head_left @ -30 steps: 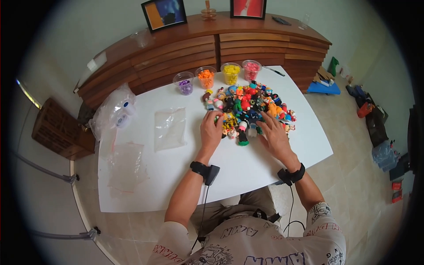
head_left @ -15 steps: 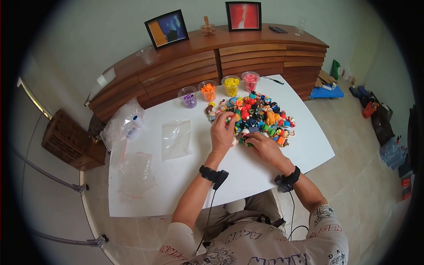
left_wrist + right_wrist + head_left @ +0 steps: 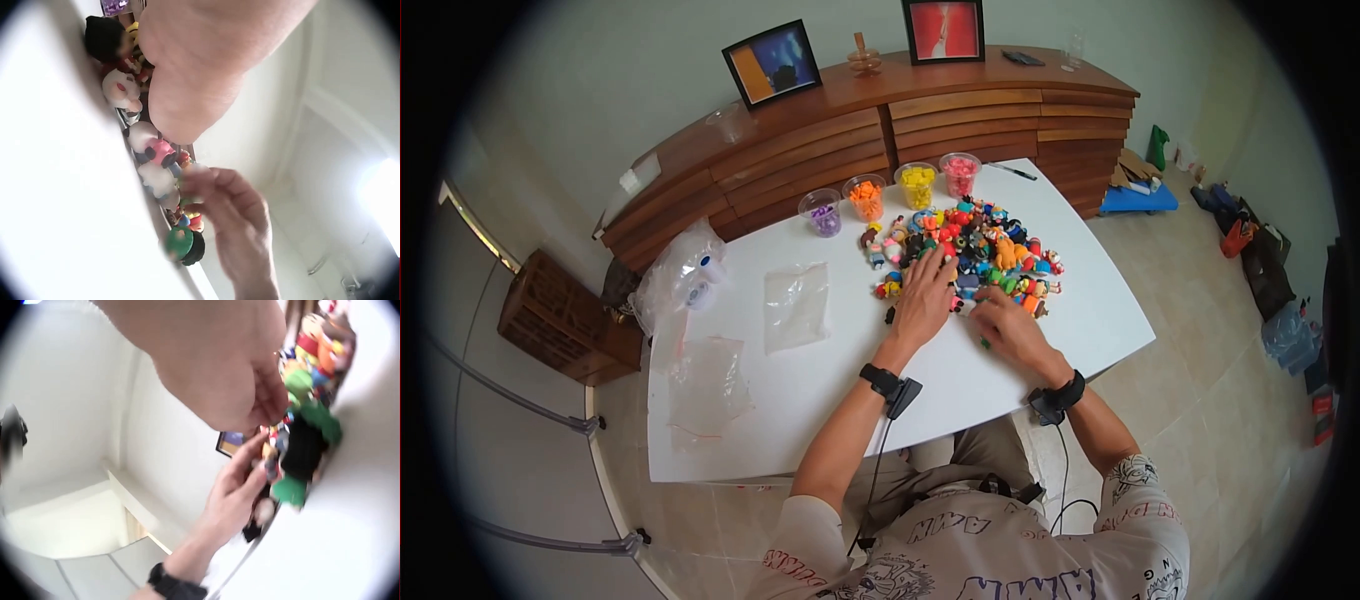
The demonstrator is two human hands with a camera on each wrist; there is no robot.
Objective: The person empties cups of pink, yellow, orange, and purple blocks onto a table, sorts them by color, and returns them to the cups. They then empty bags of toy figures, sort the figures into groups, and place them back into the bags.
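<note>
A pile of small toy figures in many colours lies on the white table. My left hand reaches over the near left side of the pile, fingers stretched out across the figures. My right hand is at the pile's near edge with its fingers bent down; I cannot tell whether it pinches a figure. In the right wrist view a black and green figure is just beside these fingers. The left wrist view has a figure with a green cap and a pink-and-white one along the pile's edge.
Clear cups of purple, orange, yellow and pink pieces stand along the table's far side, with a pen beside them. Plastic bags lie to the left. Behind is a wooden cabinet.
My left hand, its fingers bent round a small figure half a second ago, has moved right and now spreads over the pile. The right hand has shifted slightly right and toward me.
</note>
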